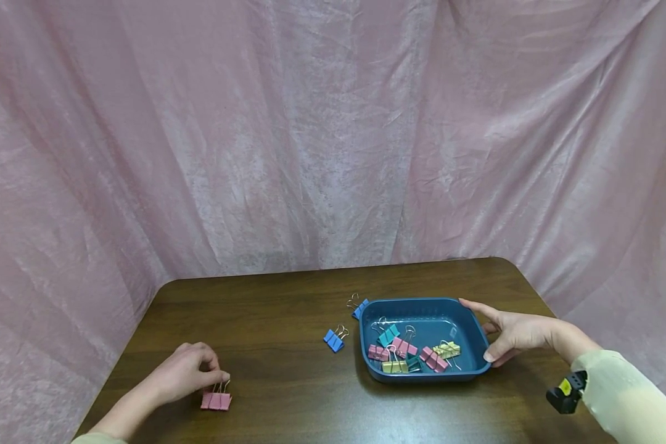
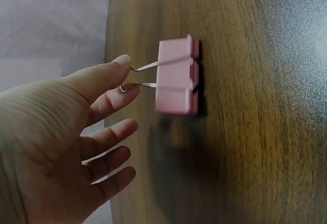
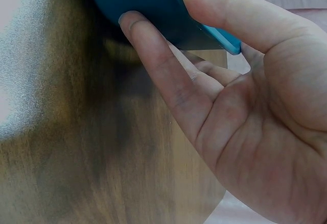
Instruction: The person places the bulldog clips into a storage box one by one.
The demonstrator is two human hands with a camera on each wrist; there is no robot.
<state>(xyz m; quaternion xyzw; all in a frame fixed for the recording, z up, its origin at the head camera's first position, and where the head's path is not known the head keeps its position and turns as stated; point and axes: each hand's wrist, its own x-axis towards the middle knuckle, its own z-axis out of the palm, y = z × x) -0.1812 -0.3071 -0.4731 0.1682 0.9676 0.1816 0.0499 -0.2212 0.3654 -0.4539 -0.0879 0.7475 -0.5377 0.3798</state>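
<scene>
Between thumb and index finger, my left hand pinches the wire handles of a pink binder clip. In the left wrist view the clip points away from the fingertips; whether it touches the table I cannot tell. My right hand grips the right end of a dark blue tray. The right wrist view shows its thumb on the rim and other fingers against the outer wall of the tray. Inside the tray lie several binder clips, among them pink, yellow and teal ones.
Two blue binder clips lie left of the tray: one blue clip apart from it, another blue clip close to its back left corner. All stand on a brown wooden table. A pink curtain hangs behind the table's back edge.
</scene>
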